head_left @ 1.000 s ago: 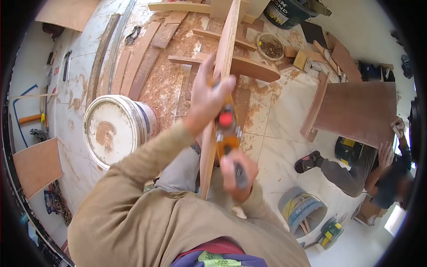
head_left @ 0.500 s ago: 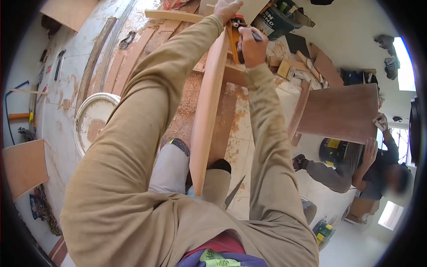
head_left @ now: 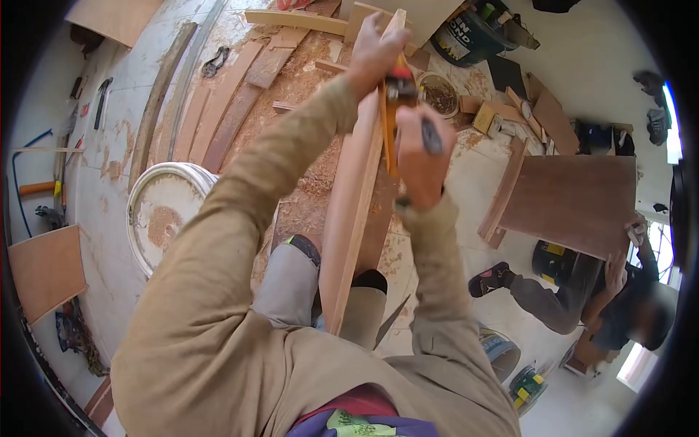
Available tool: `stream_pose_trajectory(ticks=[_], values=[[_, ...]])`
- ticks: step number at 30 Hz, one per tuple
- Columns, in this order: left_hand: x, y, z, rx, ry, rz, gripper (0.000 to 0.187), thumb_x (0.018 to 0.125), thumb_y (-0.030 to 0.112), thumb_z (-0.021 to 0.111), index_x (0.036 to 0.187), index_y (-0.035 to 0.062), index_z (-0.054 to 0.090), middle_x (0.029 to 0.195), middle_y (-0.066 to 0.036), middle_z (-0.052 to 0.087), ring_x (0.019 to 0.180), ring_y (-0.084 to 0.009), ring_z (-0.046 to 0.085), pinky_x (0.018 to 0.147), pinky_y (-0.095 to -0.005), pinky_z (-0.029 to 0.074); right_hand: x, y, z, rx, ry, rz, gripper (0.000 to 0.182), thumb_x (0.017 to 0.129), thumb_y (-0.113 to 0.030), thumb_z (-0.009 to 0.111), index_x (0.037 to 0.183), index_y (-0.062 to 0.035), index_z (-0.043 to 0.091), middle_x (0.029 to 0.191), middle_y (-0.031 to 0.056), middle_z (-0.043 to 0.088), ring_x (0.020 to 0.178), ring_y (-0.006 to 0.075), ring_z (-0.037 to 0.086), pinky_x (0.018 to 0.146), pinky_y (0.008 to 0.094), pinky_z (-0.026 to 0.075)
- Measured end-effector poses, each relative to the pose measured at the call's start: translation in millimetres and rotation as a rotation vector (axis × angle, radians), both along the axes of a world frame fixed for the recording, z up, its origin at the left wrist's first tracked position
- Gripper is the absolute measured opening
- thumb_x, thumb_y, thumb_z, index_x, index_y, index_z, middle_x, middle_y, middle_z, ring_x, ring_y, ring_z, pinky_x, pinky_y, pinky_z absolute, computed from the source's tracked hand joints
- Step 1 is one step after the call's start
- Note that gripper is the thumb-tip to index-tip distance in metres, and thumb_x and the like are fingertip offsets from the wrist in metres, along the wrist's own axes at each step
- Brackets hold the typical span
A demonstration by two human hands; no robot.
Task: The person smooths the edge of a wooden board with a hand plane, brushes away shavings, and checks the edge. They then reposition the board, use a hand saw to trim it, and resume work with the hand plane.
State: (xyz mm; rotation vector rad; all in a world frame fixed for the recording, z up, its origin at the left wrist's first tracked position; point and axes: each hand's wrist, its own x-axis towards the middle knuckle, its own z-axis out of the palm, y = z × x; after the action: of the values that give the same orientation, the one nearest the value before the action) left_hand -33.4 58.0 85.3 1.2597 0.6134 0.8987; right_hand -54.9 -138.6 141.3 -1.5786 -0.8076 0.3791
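A long reddish-brown board [head_left: 348,197] stands on edge between my knees, stretching away from me. On its upper edge lies a hand plane [head_left: 389,135] with an orange body and dark handle. My right hand [head_left: 424,149], slightly blurred, is wrapped round the plane's rear handle. At the plane's front end, my left hand [head_left: 376,52] is bent over it; its palm side is hidden. The far tip of the board shows just past my left fingers.
A white round bucket lid [head_left: 171,178] lies left of my arm. Loose planks [head_left: 226,102] and shavings cover the floor. A dark bucket [head_left: 473,36] stands at the back. On the right, a seated person [head_left: 608,291] holds a brown panel [head_left: 571,200].
Both hands and the hand plane have come back toward me along the board's edge. The whole view has shifted slightly down and right. The person on the right still holds the panel.
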Motion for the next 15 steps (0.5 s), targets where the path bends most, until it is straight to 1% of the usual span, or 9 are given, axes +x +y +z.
stream_pose_trajectory(ticks=[1,2,4,5,7,9,12,13,15], values=[[37,53,8,0.008,0.001,-0.137,0.097,0.086,0.029,0.077,0.156,-0.0092,0.022,0.137,-0.026,0.054,0.115,-0.0291,0.061,0.093,-0.0363,0.055,46,50,-7,0.048,0.003,-0.019,0.030,0.092,-0.017,0.063,0.070,0.0003,0.053,0.059,-0.0002,0.048,0.057,0.0068,0.042,0.051,0.0323,0.032],[70,82,13,-0.119,-0.074,-0.093,0.097,0.086,0.025,0.075,0.159,-0.0047,0.018,0.116,-0.019,0.060,0.093,-0.0291,0.064,0.067,-0.0410,0.058,88,92,-13,0.048,0.021,-0.021,0.029,0.091,-0.018,0.063,0.069,0.0009,0.057,0.061,0.0002,0.052,0.059,0.0065,0.045,0.053,0.0319,0.035],[123,134,-9,-0.110,-0.128,-0.007,0.096,0.086,0.023,0.075,0.158,-0.0068,0.019,0.116,-0.019,0.060,0.096,-0.0275,0.064,0.065,-0.0427,0.058,108,122,-13,0.154,0.047,-0.025,0.026,0.090,-0.019,0.065,0.073,0.0014,0.064,0.061,0.0009,0.056,0.059,0.0072,0.048,0.054,0.0318,0.038],[114,119,0,-0.106,-0.091,0.041,0.090,0.086,0.022,0.076,0.155,-0.0066,0.027,0.126,-0.022,0.060,0.107,-0.0285,0.063,0.076,-0.0424,0.059,103,120,-19,0.168,0.040,-0.019,0.025,0.090,-0.019,0.066,0.074,0.0014,0.065,0.061,0.0008,0.057,0.059,0.0074,0.049,0.054,0.0318,0.039],[65,65,7,-0.068,-0.024,-0.013,0.099,0.085,0.030,0.077,0.156,-0.0114,0.021,0.133,-0.026,0.057,0.109,-0.0281,0.064,0.088,-0.0347,0.056,71,78,-24,0.150,0.056,-0.004,0.023,0.090,-0.017,0.066,0.074,0.0004,0.065,0.061,0.0002,0.055,0.059,0.0072,0.048,0.053,0.0315,0.038],[-9,-11,1,0.048,0.083,0.115,0.095,0.083,0.036,0.077,0.152,-0.0121,0.033,0.145,-0.029,0.051,0.134,-0.0308,0.053,0.109,-0.0354,0.045,1,-14,-10,0.017,0.087,0.047,0.031,0.095,-0.018,0.066,0.071,-0.0025,0.053,0.061,0.0005,0.051,0.058,0.0061,0.044,0.052,0.0311,0.036],[-133,-148,14,-0.105,0.025,0.026,0.090,0.089,0.034,0.077,0.154,-0.0105,0.032,0.154,-0.027,0.042,0.140,-0.0319,0.048,0.115,-0.0455,0.042,-107,-144,14,-0.048,-0.096,0.158,0.013,0.089,-0.005,0.067,0.078,-0.0026,0.060,0.063,0.0094,0.052,0.052,0.0199,0.054,0.051,0.0346,0.041],[-162,-180,13,-0.064,0.051,0.014,0.085,0.091,0.031,0.075,0.154,-0.0084,0.033,0.155,-0.024,0.042,0.141,-0.0331,0.047,0.117,-0.0476,0.041,-137,-177,14,-0.063,0.044,0.177,0.013,0.088,-0.004,0.066,0.077,-0.0021,0.060,0.063,0.0113,0.053,0.051,0.0242,0.054,0.050,0.0357,0.042],[-171,-186,17,-0.093,0.071,-0.010,0.078,0.092,0.028,0.072,0.153,-0.0069,0.036,0.152,-0.025,0.043,0.143,-0.0322,0.044,0.118,-0.0469,0.039,-126,-170,17,-0.130,-0.001,0.192,0.014,0.088,-0.003,0.066,0.076,-0.0024,0.060,0.062,0.0114,0.053,0.051,0.0249,0.054,0.050,0.0358,0.042]])
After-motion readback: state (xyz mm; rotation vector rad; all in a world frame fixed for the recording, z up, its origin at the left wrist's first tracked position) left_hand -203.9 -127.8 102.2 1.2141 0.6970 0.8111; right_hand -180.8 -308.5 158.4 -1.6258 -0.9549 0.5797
